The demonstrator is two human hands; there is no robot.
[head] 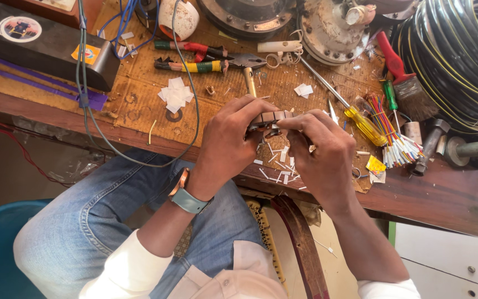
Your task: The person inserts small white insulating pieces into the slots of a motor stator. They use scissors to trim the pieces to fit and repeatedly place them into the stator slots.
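My left hand [229, 141] and my right hand [321, 148] meet over the front edge of a wooden workbench [139, 105]. Together they pinch a small dark segmented metal part [269, 118] between the fingertips. Small white paper strips [280, 166] lie scattered under the hands. A watch with a pale blue strap [185, 195] sits on my left wrist.
Pliers with red and yellow handles [206, 58], a yellow-handled screwdriver [355, 119], a bundle of coloured wires [391, 133], a paintbrush [408, 83] and a hammer [430, 144] lie on the bench. Motor housings [327, 27], a black cable coil [460, 61] and a black box [40, 44] stand behind.
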